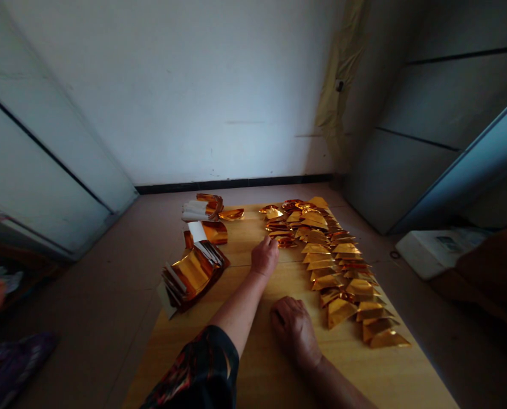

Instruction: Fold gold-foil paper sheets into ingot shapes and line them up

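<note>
Folded gold foil pieces (pixel 325 273) lie in overlapping rows along the right side of the worktop (pixel 287 275). The left hand (pixel 265 257) holds its fingers narrow at the far inner pieces, grip indeterminable; the right hand (pixel 296 329) is nearer, fingers curled, contents hidden. Curved foil sheet stacks (pixel 191 275) occupy the left edge.

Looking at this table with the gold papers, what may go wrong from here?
The nearest stack of gold sheets lies at the left edge of the table, so it might slip to the floor. The folded gold pieces lie crowded, some near the right edge; a bump from the left hand could perhaps scatter them.
</note>
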{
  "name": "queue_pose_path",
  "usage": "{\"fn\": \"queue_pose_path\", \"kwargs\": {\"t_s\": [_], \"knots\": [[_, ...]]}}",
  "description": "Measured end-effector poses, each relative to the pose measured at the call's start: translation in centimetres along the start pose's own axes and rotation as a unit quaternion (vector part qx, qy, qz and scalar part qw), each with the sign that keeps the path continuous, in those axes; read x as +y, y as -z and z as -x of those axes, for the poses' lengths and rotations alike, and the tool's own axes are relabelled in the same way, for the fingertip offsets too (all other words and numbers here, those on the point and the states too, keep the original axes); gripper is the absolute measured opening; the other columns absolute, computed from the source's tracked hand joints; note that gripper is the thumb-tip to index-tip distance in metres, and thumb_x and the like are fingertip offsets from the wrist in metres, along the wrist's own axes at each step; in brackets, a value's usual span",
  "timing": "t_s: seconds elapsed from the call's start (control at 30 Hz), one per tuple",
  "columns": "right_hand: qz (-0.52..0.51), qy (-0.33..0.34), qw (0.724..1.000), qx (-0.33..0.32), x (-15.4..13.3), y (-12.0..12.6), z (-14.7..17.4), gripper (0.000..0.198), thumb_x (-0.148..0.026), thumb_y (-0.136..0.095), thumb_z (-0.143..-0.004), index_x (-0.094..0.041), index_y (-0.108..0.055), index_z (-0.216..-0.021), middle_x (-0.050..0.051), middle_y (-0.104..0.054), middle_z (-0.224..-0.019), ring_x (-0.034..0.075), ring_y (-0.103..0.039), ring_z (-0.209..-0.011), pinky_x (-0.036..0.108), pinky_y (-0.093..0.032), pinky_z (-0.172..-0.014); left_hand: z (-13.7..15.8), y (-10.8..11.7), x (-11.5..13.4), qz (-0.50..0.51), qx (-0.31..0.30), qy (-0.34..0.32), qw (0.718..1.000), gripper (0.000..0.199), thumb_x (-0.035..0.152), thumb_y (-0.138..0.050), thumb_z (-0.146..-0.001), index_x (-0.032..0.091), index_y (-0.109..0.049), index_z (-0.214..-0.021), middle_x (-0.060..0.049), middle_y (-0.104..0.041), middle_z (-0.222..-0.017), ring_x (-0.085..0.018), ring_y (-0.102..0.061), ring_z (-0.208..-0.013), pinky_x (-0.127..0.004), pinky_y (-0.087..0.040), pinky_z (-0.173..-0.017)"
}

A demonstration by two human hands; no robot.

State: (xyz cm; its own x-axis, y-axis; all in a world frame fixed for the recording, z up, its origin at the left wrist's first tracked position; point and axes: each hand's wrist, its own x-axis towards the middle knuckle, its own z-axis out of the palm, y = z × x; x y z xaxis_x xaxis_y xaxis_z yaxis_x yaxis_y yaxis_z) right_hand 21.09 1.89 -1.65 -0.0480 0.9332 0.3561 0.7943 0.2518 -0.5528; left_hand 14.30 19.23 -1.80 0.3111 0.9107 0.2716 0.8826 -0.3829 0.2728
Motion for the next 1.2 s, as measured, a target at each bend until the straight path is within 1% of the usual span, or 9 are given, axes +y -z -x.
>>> {"fn": "queue_pose_path", "kwargs": {"t_s": [0.23, 0.4, 0.53, 0.6, 0.77, 0.87, 0.97, 1.07, 1.2], "knots": [[-0.019, -0.013, 1.0, -0.009, 0.2, 0.0, 0.0, 0.013, -0.009, -0.052, -0.08, -0.018, -0.059, -0.073, 0.002, -0.061, -0.073, 0.015, -0.054, -0.072, 0.026, -0.032, -0.068, 0.2, 0.0, -0.2, -0.032, 0.023, -0.02, 0.999, 0.02, 0.022, -0.044, -0.09, 0.02, -0.064, -0.09, -0.006, -0.061, -0.095, -0.015, -0.058, -0.078, -0.023, -0.041, -0.063], [-0.06, -0.016, 0.998, 0.01, 0.7, -0.1, 0.0, 0.015, -0.011, -0.049, -0.08, -0.019, -0.058, -0.072, 0.002, -0.06, -0.071, 0.015, -0.053, -0.069, 0.026, -0.034, -0.066, 1.9, 1.3, -0.1, -0.004, 0.048, -0.022, 0.999, 0.014, 0.021, -0.051, -0.086, 0.021, -0.064, -0.092, -0.005, -0.061, -0.096, -0.015, -0.058, -0.081, -0.023, -0.044, -0.064], [-0.086, -0.014, 0.996, 0.027, 1.1, -0.1, 0.0, 0.015, -0.016, -0.047, -0.083, -0.019, -0.058, -0.074, 0.002, -0.06, -0.071, 0.015, -0.054, -0.068, 0.026, -0.036, -0.065, 4.9, 3.9, -0.4, 0.028, 0.098, -0.069, 0.992, 0.014, 0.015, -0.051, -0.083, 0.021, -0.064, -0.085, -0.004, -0.063, -0.092, -0.015, -0.058, -0.085, -0.024, -0.045, -0.075], [-0.092, -0.008, 0.995, 0.028, 1.2, -0.1, -0.1, 0.015, -0.017, -0.047, -0.083, -0.019, -0.058, -0.073, 0.002, -0.06, -0.071, 0.015, -0.055, -0.067, 0.026, -0.037, -0.065, 6.7, 5.8, -1.5, 0.022, 0.136, -0.067, 0.988, 0.014, 0.015, -0.052, -0.084, 0.02, -0.064, -0.081, -0.004, -0.064, -0.087, -0.016, -0.058, -0.086, -0.026, -0.045, -0.079], [-0.101, 0.001, 0.995, 0.029, 1.3, -0.1, -0.2, 0.015, -0.019, -0.048, -0.083, -0.019, -0.058, -0.072, 0.003, -0.061, -0.07, 0.015, -0.056, -0.066, 0.025, -0.039, -0.064, 10.4, 10.4, -6.5, -0.042, 0.184, 0.028, 0.982, 0.019, 0.026, -0.05, -0.088, 0.02, -0.066, -0.079, -0.006, -0.066, -0.083, -0.018, -0.06, -0.084, -0.029, -0.044, -0.082], [-0.097, 0.002, 0.995, 0.029, 1.3, 0.0, -0.3, 0.016, -0.019, -0.048, -0.083, -0.019, -0.059, -0.072, 0.003, -0.062, -0.07, 0.016, -0.057, -0.066, 0.025, -0.04, -0.064, 11.1, 12.1, -8.9, -0.093, 0.129, 0.118, 0.98, 0.022, 0.032, -0.051, -0.088, 0.018, -0.067, -0.083, -0.008, -0.067, -0.087, -0.021, -0.06, -0.088, -0.03, -0.045, -0.084], [-0.089, 0.006, 0.996, 0.025, 1.3, -0.1, -0.4, 0.016, -0.019, -0.048, -0.083, -0.019, -0.059, -0.071, 0.003, -0.062, -0.069, 0.015, -0.057, -0.065, 0.025, -0.04, -0.063, 10.3, 12.9, -9.3, -0.123, 0.035, 0.201, 0.971, 0.035, 0.038, -0.055, -0.084, 0.014, -0.063, -0.108, -0.013, -0.065, -0.103, -0.025, -0.061, -0.093, -0.032, -0.047, -0.078], [-0.074, 0.007, 0.997, 0.026, 1.3, -0.2, -0.4, 0.017, -0.018, -0.047, -0.082, -0.019, -0.059, -0.07, 0.003, -0.062, -0.069, 0.015, -0.057, -0.066, 0.025, -0.039, -0.063, 8.8, 13.0, -8.7, -0.116, -0.011, 0.235, 0.965, 0.038, 0.041, -0.051, -0.086, 0.013, -0.062, -0.109, -0.015, -0.063, -0.109, -0.025, -0.063, -0.092, -0.032, -0.048, -0.076], [-0.053, 0.006, 0.998, 0.021, 1.2, -0.3, -0.4, 0.018, -0.017, -0.047, -0.082, -0.019, -0.059, -0.069, 0.002, -0.061, -0.069, 0.015, -0.056, -0.065, 0.025, -0.038, -0.064, 7.3, 12.3, -8.1, -0.092, -0.06, 0.276, 0.955, 0.04, 0.044, -0.048, -0.086, 0.013, -0.064, -0.104, -0.016, -0.065, -0.104, -0.026, -0.065, -0.09, -0.032, -0.049, -0.074]]}}
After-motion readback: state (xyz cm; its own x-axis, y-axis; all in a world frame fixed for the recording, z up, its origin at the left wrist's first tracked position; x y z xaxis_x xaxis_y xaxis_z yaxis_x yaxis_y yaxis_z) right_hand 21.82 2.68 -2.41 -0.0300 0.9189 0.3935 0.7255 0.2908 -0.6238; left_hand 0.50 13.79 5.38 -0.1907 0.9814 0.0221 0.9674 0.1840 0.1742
